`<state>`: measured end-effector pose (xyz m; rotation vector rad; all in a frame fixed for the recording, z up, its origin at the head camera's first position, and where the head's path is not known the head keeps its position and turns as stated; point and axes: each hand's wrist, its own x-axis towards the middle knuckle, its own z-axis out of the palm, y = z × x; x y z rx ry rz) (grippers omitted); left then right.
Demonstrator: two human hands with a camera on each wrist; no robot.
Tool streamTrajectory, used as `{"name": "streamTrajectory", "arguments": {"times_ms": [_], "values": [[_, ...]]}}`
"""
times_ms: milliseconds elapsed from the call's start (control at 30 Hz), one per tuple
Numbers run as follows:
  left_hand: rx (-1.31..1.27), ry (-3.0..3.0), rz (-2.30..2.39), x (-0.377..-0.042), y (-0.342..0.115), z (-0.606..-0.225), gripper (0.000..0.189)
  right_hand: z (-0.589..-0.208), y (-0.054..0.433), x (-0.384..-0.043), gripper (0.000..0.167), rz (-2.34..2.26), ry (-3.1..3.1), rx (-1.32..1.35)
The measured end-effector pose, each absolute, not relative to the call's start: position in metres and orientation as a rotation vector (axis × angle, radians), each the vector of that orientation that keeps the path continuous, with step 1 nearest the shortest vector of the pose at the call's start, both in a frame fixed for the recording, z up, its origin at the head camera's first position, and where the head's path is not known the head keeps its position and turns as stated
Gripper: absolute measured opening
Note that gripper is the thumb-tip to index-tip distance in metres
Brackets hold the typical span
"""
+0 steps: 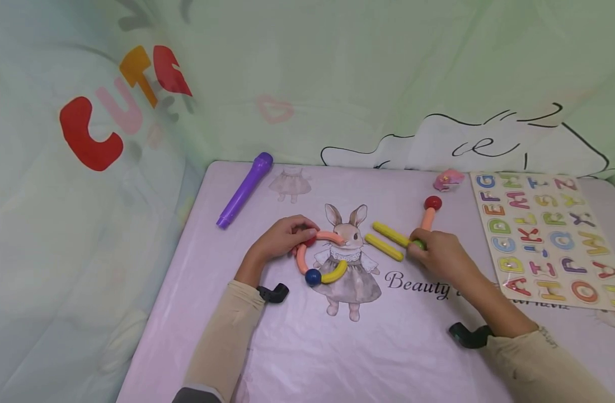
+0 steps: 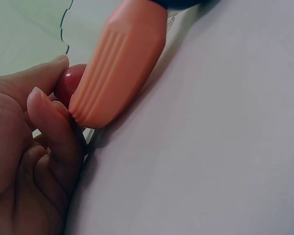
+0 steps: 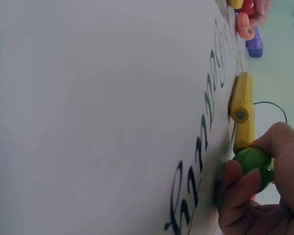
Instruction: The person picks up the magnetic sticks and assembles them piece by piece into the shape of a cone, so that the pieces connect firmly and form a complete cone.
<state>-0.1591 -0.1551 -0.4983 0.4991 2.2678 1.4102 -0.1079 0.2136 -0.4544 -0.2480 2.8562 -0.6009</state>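
Pinching the left red ball (image 2: 70, 81) in my left hand (image 1: 281, 239), apparently steadying its curved orange rods (image 1: 301, 259), I grip the green ball (image 3: 257, 165) in my right hand (image 1: 442, 255).

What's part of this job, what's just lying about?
Job, apparently: red ball in left hand, blue ball, curved orange pieces, curved yellow piece, green ball in right hand, yellow rods, orange rod, other red ball.

Lying about: purple microphone, pink toy, letter board.

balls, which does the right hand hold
The green ball, pinched in the right hand; the left hand holds one red ball, the blue ball and farther red ball touch neither hand.
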Motion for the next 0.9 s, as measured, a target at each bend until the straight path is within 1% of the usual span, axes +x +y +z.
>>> {"name": "streamTrajectory", "arguments": {"times_ms": [133, 667, 900], "values": [[0.502, 2.27, 1.407, -0.159, -0.155, -0.499, 0.029, -0.456, 0.215, -0.106, 0.024, -0.598, 2.866, -0.267], [0.474, 2.271, 1.387, -0.159, -0.155, -0.498, 0.028, -0.448, 0.228, -0.106, 0.035, -0.656, 2.743, -0.215], [0.478, 2.271, 1.387, -0.16, -0.155, -0.498, 0.026, -0.448, 0.23, -0.106, 0.035, -0.674, 2.715, -0.207]]}}
